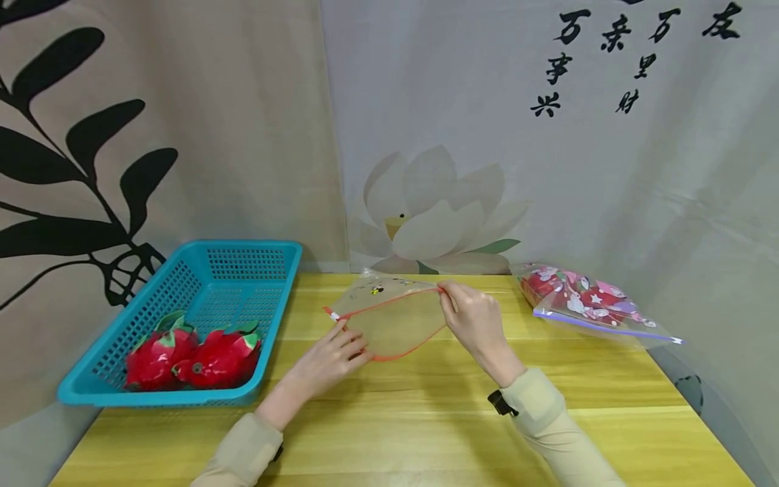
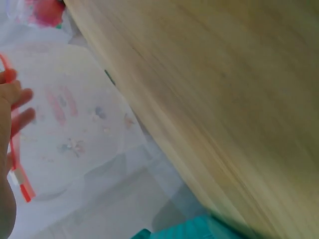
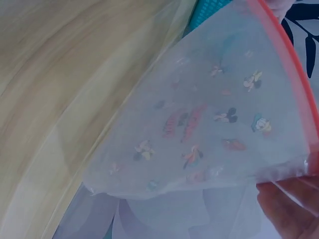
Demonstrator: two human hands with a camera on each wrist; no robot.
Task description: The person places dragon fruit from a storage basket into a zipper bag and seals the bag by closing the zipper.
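A clear zip bag (image 1: 359,297) with a red-orange rim and small cartoon prints is held up over the table, its mouth spread apart toward me. My right hand (image 1: 477,321) pinches the right end of the rim; in the right wrist view its fingers (image 3: 286,209) are at the corner of the bag. At the left part of the rim, close to the white slider (image 1: 335,316), my left hand (image 1: 331,362) holds the edge. The left wrist view shows its fingertips (image 2: 25,119) past the red strip. Nothing shows inside the bag.
A blue basket (image 1: 280,297) on the left holds two red dragon fruits (image 1: 222,358) with green tips. At the back right lies a filled zip bag (image 1: 584,294) with a purple seal, red items inside. A printed curtain (image 1: 426,88) hangs behind the wooden table (image 1: 389,433).
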